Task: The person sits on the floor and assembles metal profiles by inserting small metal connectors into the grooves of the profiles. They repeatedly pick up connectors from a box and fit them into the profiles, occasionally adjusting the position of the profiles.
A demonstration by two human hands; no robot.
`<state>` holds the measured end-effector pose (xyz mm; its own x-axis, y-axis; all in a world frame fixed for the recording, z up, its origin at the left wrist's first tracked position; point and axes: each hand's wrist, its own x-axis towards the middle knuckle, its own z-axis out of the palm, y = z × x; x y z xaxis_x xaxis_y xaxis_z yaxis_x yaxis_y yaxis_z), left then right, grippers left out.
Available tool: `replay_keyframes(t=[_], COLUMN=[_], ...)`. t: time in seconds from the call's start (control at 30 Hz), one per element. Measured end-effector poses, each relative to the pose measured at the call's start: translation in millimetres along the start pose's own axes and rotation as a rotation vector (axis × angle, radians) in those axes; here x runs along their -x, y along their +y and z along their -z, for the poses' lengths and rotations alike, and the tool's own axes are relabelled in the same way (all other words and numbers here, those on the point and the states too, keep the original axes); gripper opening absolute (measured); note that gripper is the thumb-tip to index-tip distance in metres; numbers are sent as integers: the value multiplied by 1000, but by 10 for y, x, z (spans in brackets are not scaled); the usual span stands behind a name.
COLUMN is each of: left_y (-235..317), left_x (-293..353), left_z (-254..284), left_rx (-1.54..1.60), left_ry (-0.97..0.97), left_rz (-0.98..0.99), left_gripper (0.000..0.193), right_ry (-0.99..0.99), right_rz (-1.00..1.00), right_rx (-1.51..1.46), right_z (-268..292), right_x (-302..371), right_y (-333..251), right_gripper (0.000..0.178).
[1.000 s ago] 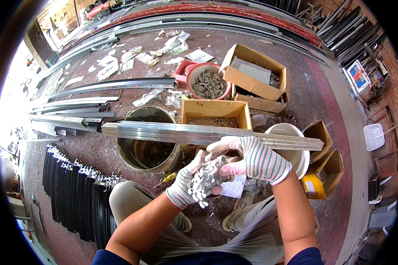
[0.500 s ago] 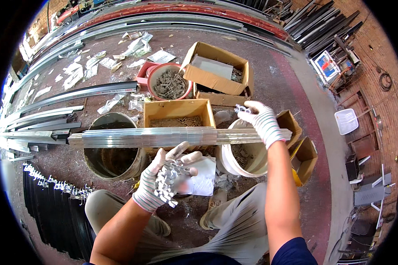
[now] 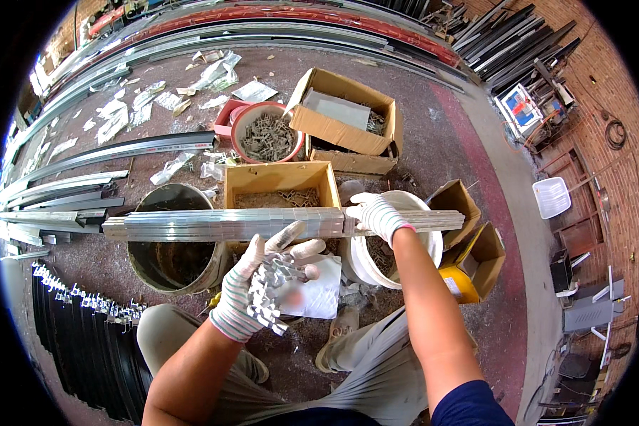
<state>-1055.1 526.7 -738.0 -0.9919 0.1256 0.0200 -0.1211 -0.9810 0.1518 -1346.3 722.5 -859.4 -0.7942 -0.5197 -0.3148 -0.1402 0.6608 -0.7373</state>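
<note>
My left hand (image 3: 245, 287), in a striped glove, is palm up with curled fingers around a heap of small silver metal clips (image 3: 271, 291). It is just below a bundle of long, thin metal strips (image 3: 227, 223) lying crosswise over the buckets and wooden box. My right hand (image 3: 378, 214), gloved alike, is at the strips right of their middle, fingers pinched together at the upper edge. The small clip in that pinch is mostly hidden by the fingers.
Under the strips stand a dark bucket (image 3: 145, 266), a wooden box (image 3: 280, 170) and a white bucket (image 3: 362, 259). Behind are a round tub (image 3: 245, 145) of small metal parts and a cardboard box (image 3: 348, 135). Black profiles (image 3: 71, 348) lie at lower left.
My right hand has moved left and down, bringing a small clip from above the white bucket to the strips. My left hand still cups its clips.
</note>
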Motion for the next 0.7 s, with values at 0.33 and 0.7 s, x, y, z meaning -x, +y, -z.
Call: replay_keyframes(t=[0.33,0.7], left_y=[11,-49], left_x=[68,32], left_z=[-7,44], left_rx=[-39,-104], left_ry=[118,163], left_rz=[-11,-6], left_gripper=[69,65], right_ry=[15,-176], right_rz=[-29,-97], right_rx=[-254,-539], right_z=[-50,-5], right_x=[159,142], right_y=[-193,-104], right_gripper=[21,11])
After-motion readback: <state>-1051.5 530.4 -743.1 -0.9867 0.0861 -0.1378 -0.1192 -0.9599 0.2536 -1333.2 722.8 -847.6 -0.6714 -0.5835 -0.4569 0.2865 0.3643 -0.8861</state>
